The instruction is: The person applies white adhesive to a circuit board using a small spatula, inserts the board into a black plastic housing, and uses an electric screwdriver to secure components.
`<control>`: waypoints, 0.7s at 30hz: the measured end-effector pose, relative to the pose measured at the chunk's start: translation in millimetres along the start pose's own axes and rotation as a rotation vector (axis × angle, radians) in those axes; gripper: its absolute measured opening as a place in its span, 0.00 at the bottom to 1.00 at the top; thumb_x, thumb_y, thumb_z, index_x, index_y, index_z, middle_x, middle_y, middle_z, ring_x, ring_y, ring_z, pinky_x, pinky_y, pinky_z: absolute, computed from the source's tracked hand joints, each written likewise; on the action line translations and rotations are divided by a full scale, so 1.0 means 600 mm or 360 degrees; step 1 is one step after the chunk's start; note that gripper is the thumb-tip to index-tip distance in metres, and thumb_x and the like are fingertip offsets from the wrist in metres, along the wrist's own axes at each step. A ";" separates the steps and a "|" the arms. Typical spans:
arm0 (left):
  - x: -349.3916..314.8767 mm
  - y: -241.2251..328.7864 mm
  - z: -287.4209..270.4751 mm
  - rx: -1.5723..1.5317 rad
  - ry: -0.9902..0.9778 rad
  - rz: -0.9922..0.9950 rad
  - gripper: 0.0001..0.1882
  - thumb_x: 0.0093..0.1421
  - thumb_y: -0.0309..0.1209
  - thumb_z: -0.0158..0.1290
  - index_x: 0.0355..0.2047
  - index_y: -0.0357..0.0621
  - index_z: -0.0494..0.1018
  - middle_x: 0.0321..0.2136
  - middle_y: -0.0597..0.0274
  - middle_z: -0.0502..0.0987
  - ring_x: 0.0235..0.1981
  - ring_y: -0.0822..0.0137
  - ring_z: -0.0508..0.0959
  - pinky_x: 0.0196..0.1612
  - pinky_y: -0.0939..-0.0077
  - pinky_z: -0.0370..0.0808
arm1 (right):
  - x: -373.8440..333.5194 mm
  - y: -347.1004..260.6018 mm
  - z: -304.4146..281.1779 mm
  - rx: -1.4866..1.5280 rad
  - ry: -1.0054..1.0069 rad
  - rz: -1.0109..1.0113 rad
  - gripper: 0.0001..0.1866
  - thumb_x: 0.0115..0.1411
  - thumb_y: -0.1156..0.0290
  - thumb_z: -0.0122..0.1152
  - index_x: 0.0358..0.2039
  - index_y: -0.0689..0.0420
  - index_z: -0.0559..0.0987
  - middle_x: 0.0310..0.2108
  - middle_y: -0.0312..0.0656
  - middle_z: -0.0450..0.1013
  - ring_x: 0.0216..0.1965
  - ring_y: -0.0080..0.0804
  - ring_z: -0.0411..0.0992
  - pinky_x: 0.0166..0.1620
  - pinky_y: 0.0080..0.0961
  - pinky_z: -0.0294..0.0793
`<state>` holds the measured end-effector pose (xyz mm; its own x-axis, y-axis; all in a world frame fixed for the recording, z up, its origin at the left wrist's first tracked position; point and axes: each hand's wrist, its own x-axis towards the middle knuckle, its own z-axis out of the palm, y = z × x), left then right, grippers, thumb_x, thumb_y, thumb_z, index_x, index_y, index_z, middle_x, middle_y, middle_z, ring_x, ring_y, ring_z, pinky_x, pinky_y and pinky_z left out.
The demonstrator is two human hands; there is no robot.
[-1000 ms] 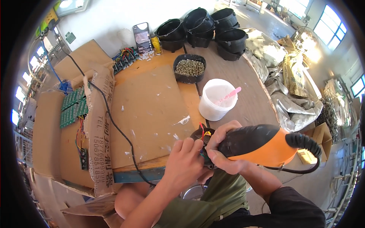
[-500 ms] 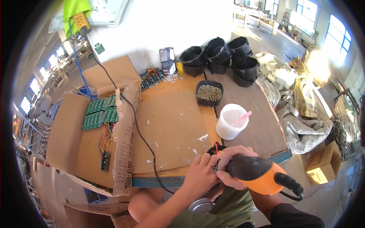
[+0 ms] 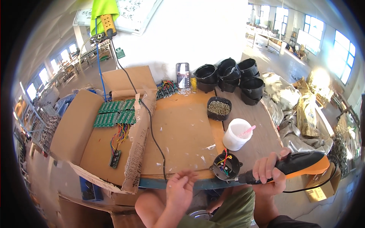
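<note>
My right hand (image 3: 268,173) is wrapped round an orange-and-black corded electric screwdriver (image 3: 300,165), held on its side with its nose pointing left. The tool's tip is beside a round black plastic housing (image 3: 215,175) at the table's front edge; whether they touch I cannot tell. Inside the housing sit a small circuit board and red, yellow and other wires (image 3: 226,157). My left hand (image 3: 179,191) is left of the housing, just off the table's front edge, with loosely bent fingers and nothing visible in them.
An open cardboard box (image 3: 131,159) with green circuit boards (image 3: 114,118) stands left, a black cable (image 3: 153,133) crossing its side. Toward the back are a white tub (image 3: 232,138), a black bowl of small screws (image 3: 219,108), stacked black housings (image 3: 228,72) and a phone (image 3: 183,76).
My hands have moved apart, the left one leftward and the right one rightward with the screwdriver. The black housing now shows at the table edge. The whole view has shifted.
</note>
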<state>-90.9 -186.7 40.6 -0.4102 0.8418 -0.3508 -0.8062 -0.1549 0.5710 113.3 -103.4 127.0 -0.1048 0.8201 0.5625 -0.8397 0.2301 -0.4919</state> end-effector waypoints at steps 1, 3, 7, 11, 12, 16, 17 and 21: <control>-0.008 -0.009 -0.007 -0.0026 -0.0107 -0.0004 0.10 0.66 0.17 0.40 0.43 0.28 0.70 0.42 0.40 0.77 0.46 0.49 0.80 0.52 0.60 0.80 | -0.003 0.001 0.005 0.0005 0.0000 -0.0006 0.23 0.56 0.76 0.61 0.50 0.51 0.64 0.20 0.36 0.64 0.17 0.28 0.64 0.25 0.27 0.67; -0.031 -0.022 0.002 0.0020 -0.0167 -0.0040 0.10 0.67 0.18 0.40 0.44 0.29 0.70 0.45 0.38 0.76 0.47 0.47 0.80 0.52 0.59 0.80 | -0.009 0.008 0.016 0.0035 -0.0008 0.0011 0.22 0.57 0.75 0.61 0.50 0.51 0.65 0.21 0.36 0.63 0.18 0.27 0.64 0.26 0.27 0.67; -0.055 -0.037 0.008 0.0027 -0.0281 -0.0204 0.12 0.68 0.20 0.41 0.51 0.30 0.66 0.49 0.33 0.74 0.51 0.44 0.78 0.53 0.56 0.80 | -0.023 0.020 0.033 0.0077 -0.0053 0.0098 0.21 0.58 0.74 0.61 0.50 0.50 0.65 0.21 0.36 0.63 0.19 0.28 0.64 0.27 0.28 0.67; -0.063 -0.045 0.011 0.0121 -0.0259 -0.0143 0.15 0.68 0.20 0.42 0.54 0.31 0.62 0.52 0.32 0.72 0.55 0.45 0.75 0.56 0.56 0.78 | -0.038 0.037 0.039 0.0026 -0.0082 0.0160 0.20 0.59 0.75 0.61 0.49 0.51 0.65 0.21 0.37 0.63 0.20 0.28 0.65 0.28 0.29 0.67; -0.066 -0.044 0.011 0.0152 -0.0239 -0.0086 0.15 0.68 0.20 0.42 0.55 0.31 0.62 0.53 0.32 0.71 0.56 0.46 0.75 0.57 0.57 0.77 | -0.042 0.042 0.041 0.0008 -0.0087 0.0168 0.20 0.59 0.75 0.61 0.49 0.51 0.64 0.21 0.37 0.63 0.19 0.29 0.65 0.28 0.29 0.67; -0.060 -0.045 -0.011 0.0151 -0.0302 -0.0098 0.17 0.67 0.18 0.41 0.56 0.31 0.62 0.55 0.31 0.69 0.58 0.47 0.73 0.58 0.60 0.75 | -0.055 0.050 0.051 -0.0015 -0.0030 0.0153 0.20 0.58 0.77 0.59 0.48 0.53 0.63 0.20 0.37 0.63 0.19 0.29 0.65 0.27 0.28 0.67; -0.061 -0.047 -0.016 0.0130 -0.0304 -0.0100 0.17 0.67 0.18 0.41 0.56 0.30 0.61 0.55 0.32 0.69 0.58 0.48 0.73 0.59 0.61 0.75 | -0.057 0.050 0.052 -0.0026 -0.0022 0.0137 0.20 0.57 0.77 0.59 0.48 0.53 0.63 0.20 0.38 0.63 0.19 0.29 0.64 0.26 0.28 0.67; -0.068 -0.045 -0.038 0.0110 -0.0346 -0.0089 0.19 0.67 0.18 0.41 0.57 0.30 0.60 0.55 0.32 0.69 0.59 0.47 0.72 0.59 0.59 0.74 | -0.072 0.061 0.056 -0.0183 -0.0091 0.0054 0.19 0.58 0.74 0.53 0.50 0.53 0.62 0.20 0.35 0.60 0.18 0.24 0.60 0.26 0.24 0.66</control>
<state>-62.4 -228.8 22.6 -0.2584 0.9408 -0.2194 -0.7910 -0.0757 0.6071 69.5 -147.9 106.9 -0.1652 0.7981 0.5794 -0.7689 0.2637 -0.5825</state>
